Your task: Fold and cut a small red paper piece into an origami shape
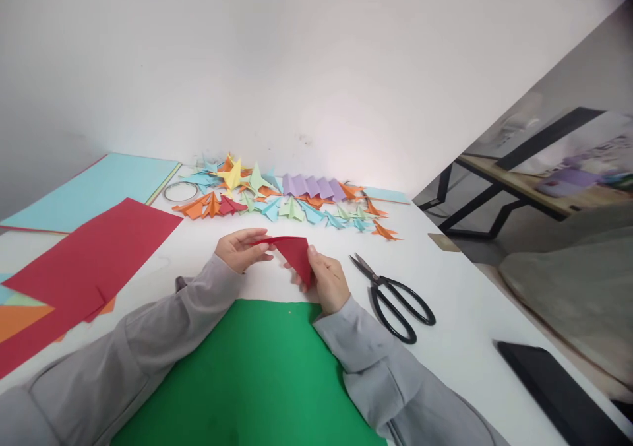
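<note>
Between my two hands, a folded red paper triangle (pixel 295 256) is held up above the white table. My left hand (pixel 243 248) pinches its left tip between thumb and fingers. On the other side, my right hand (pixel 327 278) grips the right edge, thumb in front and fingers partly hidden behind the paper. Below the hands lies a large green sheet (pixel 247 373). Black-handled scissors (pixel 390 294) rest on the table just right of my right hand, their blades slightly apart.
Folded paper shapes in several colours (pixel 291 208) and a pleated purple paper (pixel 312 187) line the wall. Red sheets (pixel 99 254) and light-blue sheets (pixel 99 185) lie left, near a wire ring (pixel 180 191). A black flat object (pixel 558 390) sits at the right edge.
</note>
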`<state>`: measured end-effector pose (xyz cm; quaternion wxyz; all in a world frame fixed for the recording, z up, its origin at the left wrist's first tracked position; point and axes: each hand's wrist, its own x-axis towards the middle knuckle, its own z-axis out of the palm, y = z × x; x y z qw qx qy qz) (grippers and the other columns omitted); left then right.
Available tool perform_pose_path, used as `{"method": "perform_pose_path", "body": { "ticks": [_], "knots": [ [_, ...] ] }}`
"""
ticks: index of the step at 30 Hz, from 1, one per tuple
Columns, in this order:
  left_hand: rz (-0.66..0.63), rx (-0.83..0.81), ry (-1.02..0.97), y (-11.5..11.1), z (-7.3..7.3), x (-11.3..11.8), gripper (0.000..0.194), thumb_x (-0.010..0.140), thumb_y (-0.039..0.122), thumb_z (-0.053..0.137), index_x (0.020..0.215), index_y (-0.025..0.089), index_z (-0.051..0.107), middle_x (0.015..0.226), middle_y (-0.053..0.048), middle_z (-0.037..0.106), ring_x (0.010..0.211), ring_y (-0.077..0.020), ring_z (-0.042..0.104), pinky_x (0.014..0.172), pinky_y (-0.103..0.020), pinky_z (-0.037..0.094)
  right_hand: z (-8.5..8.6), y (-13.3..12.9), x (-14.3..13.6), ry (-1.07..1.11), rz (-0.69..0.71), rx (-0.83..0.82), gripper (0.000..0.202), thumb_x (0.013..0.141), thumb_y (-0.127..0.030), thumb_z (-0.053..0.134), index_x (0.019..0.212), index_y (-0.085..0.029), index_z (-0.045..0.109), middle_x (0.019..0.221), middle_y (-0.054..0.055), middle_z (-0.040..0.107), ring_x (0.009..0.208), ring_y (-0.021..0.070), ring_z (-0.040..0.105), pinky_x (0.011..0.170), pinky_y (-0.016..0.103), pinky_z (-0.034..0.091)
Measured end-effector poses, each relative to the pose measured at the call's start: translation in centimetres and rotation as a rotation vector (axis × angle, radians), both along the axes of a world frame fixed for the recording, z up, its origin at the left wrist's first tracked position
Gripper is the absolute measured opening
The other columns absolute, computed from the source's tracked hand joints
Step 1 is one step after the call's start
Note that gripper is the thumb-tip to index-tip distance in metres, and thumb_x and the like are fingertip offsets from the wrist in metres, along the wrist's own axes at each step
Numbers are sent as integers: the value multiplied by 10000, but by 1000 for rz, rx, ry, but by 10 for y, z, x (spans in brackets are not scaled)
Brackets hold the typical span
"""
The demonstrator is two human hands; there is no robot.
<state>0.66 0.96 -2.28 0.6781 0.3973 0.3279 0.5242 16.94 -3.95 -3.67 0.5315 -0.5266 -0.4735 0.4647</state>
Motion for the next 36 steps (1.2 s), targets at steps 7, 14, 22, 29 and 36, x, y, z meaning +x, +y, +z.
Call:
{"method": "perform_pose_path", "body": {
  "ticks": [7, 14, 22, 29, 36],
  "knots": [
    [-11, -74, 52, 5, 5, -6, 177, 520, 87, 664, 693, 118, 684, 635, -17, 676, 503, -97, 594, 479, -209, 475, 5, -2, 0, -31, 23, 48, 406, 648, -507, 652, 862, -165, 694, 647, 27, 652, 395, 79, 421, 379, 225, 327],
    [106, -20, 154, 2, 3, -2, 271, 477, 204, 787, 715, 128, 681, 499, 11, 621, 490, -93, 576, 505, -205, 482, 9, -3, 1, -32, 118, 176, 430, 639, -494, 668, 927, -176, 680, 828, 41, 687, 573, 127, 549, 426, 220, 380],
    [193, 53, 228, 3, 1, -1, 435, 425, 206, 822, 820, 111, 668, 652, -15, 666, 555, -97, 589, 532, -204, 489, -1, 3, -2, 93, 15, -39, 330, 630, -464, 688, 617, -139, 635, 386, -14, 547, 325, 89, 448, 336, 208, 328],
    [-49, -123, 203, 1, 5, -1, 800, 440, 202, 822, 1159, 63, 499, 584, -13, 668, 532, -135, 615, 517, -239, 508, 5, 2, -1, 58, -23, 27, 284, 623, -423, 700, 613, -143, 651, 469, -27, 575, 410, 88, 469, 412, 220, 366],
    [-19, -114, 206, 14, 8, -14, 852, 455, 182, 811, 1220, 93, 448, 613, 1, 665, 589, -146, 639, 526, -235, 510, 3, 5, 5, 131, -19, -39, 281, 597, -385, 717, 740, -147, 682, 479, -32, 578, 446, 107, 489, 473, 241, 379]
  ]
}}
